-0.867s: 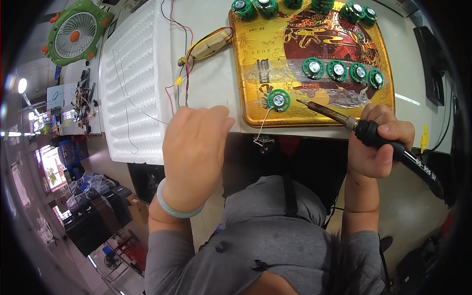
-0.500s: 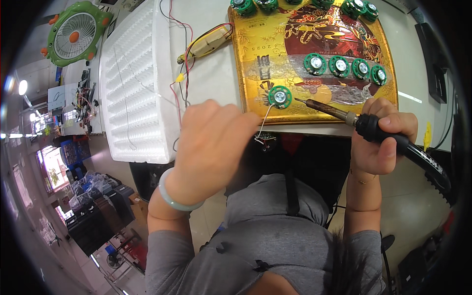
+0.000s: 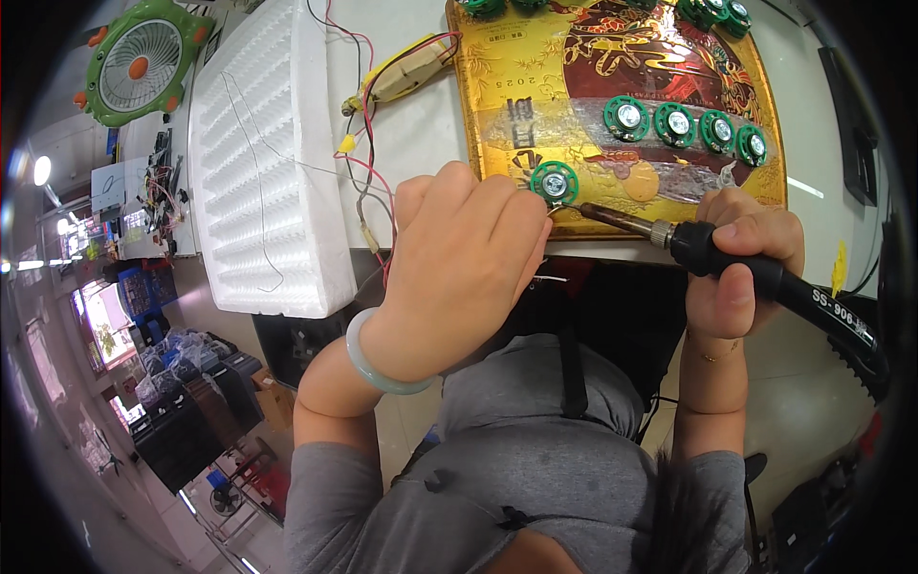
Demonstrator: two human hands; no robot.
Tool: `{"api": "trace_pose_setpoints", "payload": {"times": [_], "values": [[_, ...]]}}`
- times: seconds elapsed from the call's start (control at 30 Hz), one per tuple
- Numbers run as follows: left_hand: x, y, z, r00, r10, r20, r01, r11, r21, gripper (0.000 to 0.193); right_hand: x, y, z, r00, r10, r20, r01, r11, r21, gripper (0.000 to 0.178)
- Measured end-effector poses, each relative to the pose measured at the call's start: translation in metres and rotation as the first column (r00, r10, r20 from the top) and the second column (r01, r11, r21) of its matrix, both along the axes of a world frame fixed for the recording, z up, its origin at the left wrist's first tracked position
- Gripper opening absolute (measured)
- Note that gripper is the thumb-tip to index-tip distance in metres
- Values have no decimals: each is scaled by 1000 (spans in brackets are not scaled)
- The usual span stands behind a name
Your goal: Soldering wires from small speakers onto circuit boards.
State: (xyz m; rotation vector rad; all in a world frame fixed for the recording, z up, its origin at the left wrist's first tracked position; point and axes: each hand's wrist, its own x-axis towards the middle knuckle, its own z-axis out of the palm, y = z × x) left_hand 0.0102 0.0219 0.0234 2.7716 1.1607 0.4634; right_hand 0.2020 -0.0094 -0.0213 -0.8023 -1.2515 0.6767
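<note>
My right hand (image 3: 746,253) is closed round the black handle of a soldering iron (image 3: 622,220). The iron's tip meets, or nearly meets, the lower right edge of a small round speaker (image 3: 555,182) with a green rim and silver centre. Close by on the left, my left hand (image 3: 469,263) is curled shut, its fingertips hidden beneath it, so what it pinches cannot be made out. A thin pale wire end (image 3: 551,278) shows just below that hand. The speaker lies near the front edge of a gold and red decorated panel (image 3: 612,172).
More green-rimmed speakers (image 3: 677,124) sit in a row on the panel and along its far edge. Left of it are a yellow tool (image 3: 406,81) with red and black wires (image 3: 368,172), a white foam tray (image 3: 325,230) and a green fan (image 3: 143,67).
My left hand has moved right and up to the speaker, covering the wire and small circuit board seen before. The iron's tip has shifted slightly down and left to the speaker's edge.
</note>
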Motion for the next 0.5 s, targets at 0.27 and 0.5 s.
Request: {"api": "trace_pose_setpoints", "payload": {"times": [0.27, 0.5], "values": [[-2, 0, -3, 998, -11, -68, 11, 1000, -2, 16, -2, -1, 0, 1000, -10, 29, 11, 999, -40, 30], [0, 0, -4, 1000, -4, 25, 4, 1000, -14, 14, -1, -2, -1, 1000, -4, 29, 5, 999, -47, 30]]}}
